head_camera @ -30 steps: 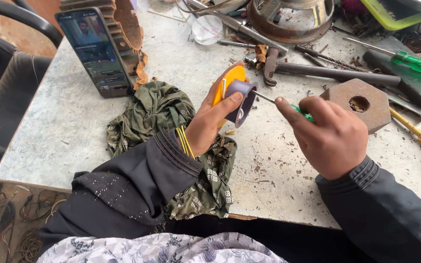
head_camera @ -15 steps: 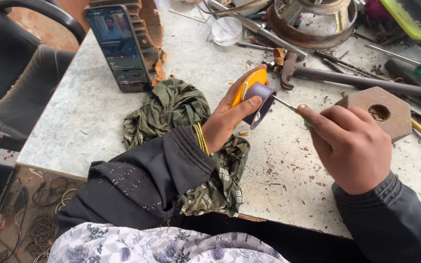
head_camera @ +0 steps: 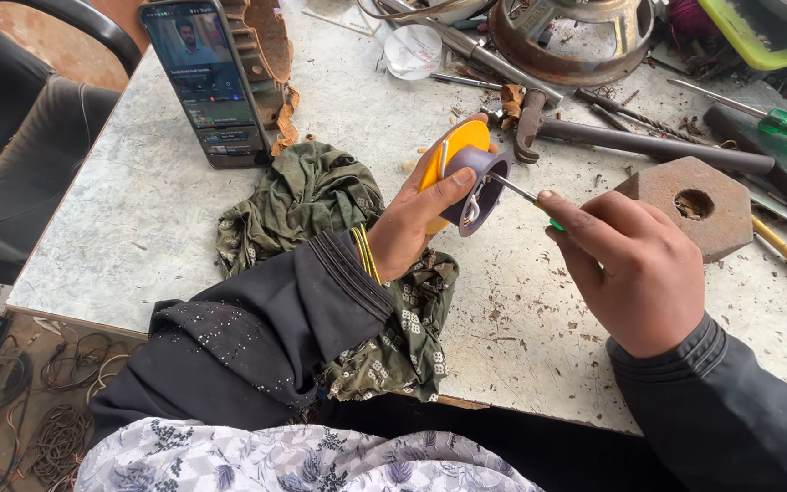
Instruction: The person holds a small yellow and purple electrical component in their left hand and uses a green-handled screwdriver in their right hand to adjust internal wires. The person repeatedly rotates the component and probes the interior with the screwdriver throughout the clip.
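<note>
Two hands busy — left hand (head_camera: 412, 223) clamped on yellow part (head_camera: 455, 155), right hand (head_camera: 635, 264) fist-tight on screwdriver (head_camera: 519, 191). Keep tip square w/ grey cap (head_camera: 477, 182) — no slipping.

Head view, steeply down, close over workbench (head_camera: 138, 237)

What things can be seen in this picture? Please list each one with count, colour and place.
round part: one, yellow and grey, in left hand
screwdriver: one, green handle, in right hand, tip at round part
cloth: one, olive green, under left forearm
phone: one, black, propped upright, far left
hexagonal block: one, rusty brown, right
hammer: one, dark, behind hands
table: one, grey
left hand: one
right hand: one
</note>
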